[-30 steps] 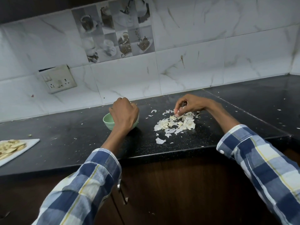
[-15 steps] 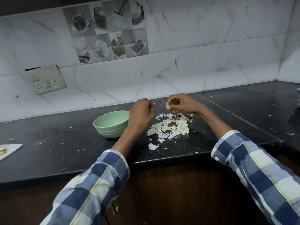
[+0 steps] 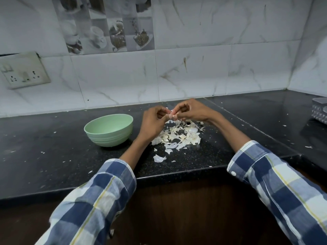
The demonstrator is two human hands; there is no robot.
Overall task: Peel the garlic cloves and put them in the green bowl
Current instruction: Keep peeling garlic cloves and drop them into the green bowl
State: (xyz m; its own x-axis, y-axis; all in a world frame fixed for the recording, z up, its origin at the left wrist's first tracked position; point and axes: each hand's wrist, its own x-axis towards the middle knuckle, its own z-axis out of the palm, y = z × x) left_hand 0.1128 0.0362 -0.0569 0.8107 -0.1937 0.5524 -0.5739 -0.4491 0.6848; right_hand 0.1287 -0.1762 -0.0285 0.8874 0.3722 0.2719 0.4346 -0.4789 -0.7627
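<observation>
A pale green bowl (image 3: 108,130) stands on the black counter, left of my hands; its inside is hidden from this angle. My left hand (image 3: 153,122) and my right hand (image 3: 192,111) meet above a heap of white garlic skins (image 3: 178,136). Between their fingertips they pinch one small pinkish-white garlic clove (image 3: 173,116), held a little above the heap. Both hands have their fingers closed on it. A loose piece of skin (image 3: 159,158) lies nearer the counter's front edge.
The black counter (image 3: 53,156) runs left and turns a corner at the right. A patterned container (image 3: 320,110) sits at the far right edge. A switch socket (image 3: 23,73) is on the tiled wall at left. Small skin flakes are scattered about.
My left hand has left the bowl and come right to meet my right hand, which has picked a clove from the heap. The view has shifted right, and the white board at left is gone.
</observation>
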